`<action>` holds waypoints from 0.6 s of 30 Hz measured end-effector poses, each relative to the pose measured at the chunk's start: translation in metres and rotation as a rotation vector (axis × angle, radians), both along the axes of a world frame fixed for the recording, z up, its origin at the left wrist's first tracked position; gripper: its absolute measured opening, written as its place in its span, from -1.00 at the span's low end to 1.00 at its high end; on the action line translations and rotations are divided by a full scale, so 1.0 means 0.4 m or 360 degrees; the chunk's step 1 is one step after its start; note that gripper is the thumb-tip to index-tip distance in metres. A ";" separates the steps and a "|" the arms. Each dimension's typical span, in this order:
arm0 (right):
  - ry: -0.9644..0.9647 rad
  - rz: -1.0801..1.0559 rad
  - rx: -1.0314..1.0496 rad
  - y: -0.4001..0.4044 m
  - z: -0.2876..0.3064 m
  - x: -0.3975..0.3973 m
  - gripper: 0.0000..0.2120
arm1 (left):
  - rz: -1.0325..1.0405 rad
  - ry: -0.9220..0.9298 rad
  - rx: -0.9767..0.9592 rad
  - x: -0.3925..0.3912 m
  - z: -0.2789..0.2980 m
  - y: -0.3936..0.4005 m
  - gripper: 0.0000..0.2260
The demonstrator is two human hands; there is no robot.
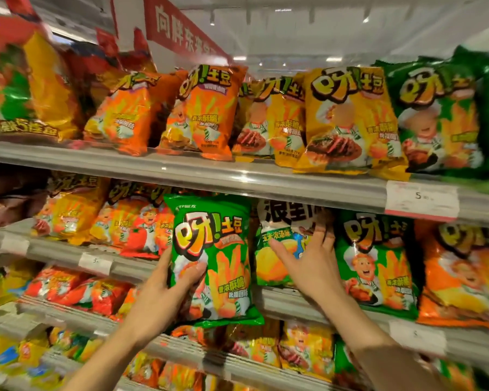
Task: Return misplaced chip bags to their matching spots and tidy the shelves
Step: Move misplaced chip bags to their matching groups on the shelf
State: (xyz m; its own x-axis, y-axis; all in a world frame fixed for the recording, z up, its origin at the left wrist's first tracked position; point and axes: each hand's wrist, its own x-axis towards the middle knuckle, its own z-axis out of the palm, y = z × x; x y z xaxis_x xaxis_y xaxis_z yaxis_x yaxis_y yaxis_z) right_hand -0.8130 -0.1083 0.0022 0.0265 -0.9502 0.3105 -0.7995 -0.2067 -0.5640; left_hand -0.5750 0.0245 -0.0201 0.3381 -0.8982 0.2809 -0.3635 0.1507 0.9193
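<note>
Shop shelves full of chip bags fill the whole view, row over row. In front of the middle shelf point(280, 301) the left hand point(164, 289) holds a green chip bag point(212, 258) up in the air. The thumb sits on the front of the bag and the fingers go around its left edge, so the bag stays upright and its picture faces out. It does not rest on any shelf yet.

Just to its right, the right hand point(308, 261) is spread open and presses flat on a bag with a corn picture point(274, 258). It grips nothing. I think it pushes that bag back or to the side to make room.

Right beside the corn bag stands another green bag point(376, 261) that looks the same as the held one. So the held bag most likely belongs there, next to its twin. The corn bag looks like the odd one in that spot.

Orange bags point(463, 277) sit further right. On the top shelf point(181, 170) orange and yellow bags stand in groups, with more green bags point(441, 117) at the far right. Some lean over and may need straightening.
</note>
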 end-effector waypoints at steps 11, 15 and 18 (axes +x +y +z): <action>-0.0265 -0.0079 0.0001 0.008 0.038 0.021 0.14 | -0.0117 0.0074 0.0001 0.031 -0.012 -0.004 -0.48; -0.0294 -0.0077 -0.0051 0.013 0.070 0.014 0.08 | -0.0117 0.0084 0.0004 0.052 -0.019 -0.011 -0.38; -0.0251 -0.0060 0.0034 0.022 0.090 0.009 0.08 | -0.0096 0.0082 -0.0016 0.059 -0.020 -0.005 -0.41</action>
